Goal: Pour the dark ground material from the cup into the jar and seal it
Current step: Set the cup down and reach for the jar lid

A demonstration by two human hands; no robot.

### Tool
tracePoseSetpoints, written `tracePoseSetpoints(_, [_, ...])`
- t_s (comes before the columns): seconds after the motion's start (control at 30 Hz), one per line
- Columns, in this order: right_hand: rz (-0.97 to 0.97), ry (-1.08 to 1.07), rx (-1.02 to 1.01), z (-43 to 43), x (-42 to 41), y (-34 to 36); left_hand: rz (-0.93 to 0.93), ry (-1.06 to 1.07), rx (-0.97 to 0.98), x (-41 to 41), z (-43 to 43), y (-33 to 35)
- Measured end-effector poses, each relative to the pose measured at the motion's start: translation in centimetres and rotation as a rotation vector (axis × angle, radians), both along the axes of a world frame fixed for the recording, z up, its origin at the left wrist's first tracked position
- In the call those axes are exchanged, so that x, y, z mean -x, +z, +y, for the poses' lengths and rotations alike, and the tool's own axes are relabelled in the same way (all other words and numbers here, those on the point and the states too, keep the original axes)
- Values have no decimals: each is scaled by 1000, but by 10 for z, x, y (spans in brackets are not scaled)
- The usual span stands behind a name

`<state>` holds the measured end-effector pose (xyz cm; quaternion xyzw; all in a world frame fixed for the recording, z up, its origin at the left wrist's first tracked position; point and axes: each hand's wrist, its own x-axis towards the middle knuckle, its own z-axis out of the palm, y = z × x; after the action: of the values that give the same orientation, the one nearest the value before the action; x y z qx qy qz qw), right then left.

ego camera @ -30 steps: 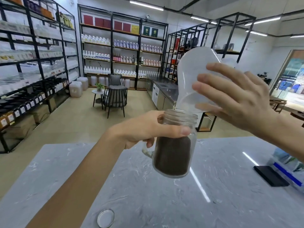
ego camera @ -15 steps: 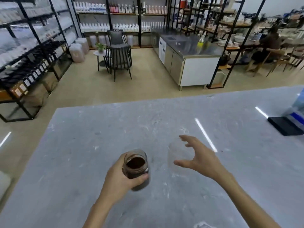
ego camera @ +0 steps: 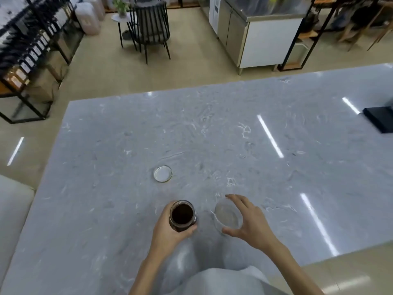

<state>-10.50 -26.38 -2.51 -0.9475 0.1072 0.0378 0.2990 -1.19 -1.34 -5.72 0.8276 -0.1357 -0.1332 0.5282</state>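
A glass jar [ego camera: 183, 216] filled with dark ground material stands uncapped on the grey marble table [ego camera: 212, 135], near its front edge. My left hand [ego camera: 170, 233] is wrapped around the jar from the near left. Just right of the jar stands an empty clear plastic cup [ego camera: 228, 216], upright on the table. My right hand [ego camera: 248, 222] curves around the cup from the right, with the index finger at its far rim and the thumb at its near side. The jar's round lid [ego camera: 162, 173] lies on the table beyond the jar, white inner side up.
A flat black object [ego camera: 380, 118] lies at the table's right edge. Past the table's far edge there are a black chair [ego camera: 151, 28], a steel counter [ego camera: 261, 33] and stocked shelves [ego camera: 27, 50] on the left. My pale clothing [ego camera: 223, 282] shows at the bottom.
A second ago the cup was tipped over the raised jar. Both have come down to the table, jar in my left hand, cup upright under my right. The view has tilted downward.
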Motion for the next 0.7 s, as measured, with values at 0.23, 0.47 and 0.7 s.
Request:
tracePoseSetpoints(0.23, [30, 117, 43, -10, 0, -2, 50, -17, -24, -1, 2, -8])
tracePoseSetpoints(0.47, [80, -87, 76, -26, -14, 3, 48, -15, -115, -8, 6, -2])
tracePoseSetpoints(0.7, [64, -312, 91, 3, -20, -3, 28, 265, -230, 8, -18, 6])
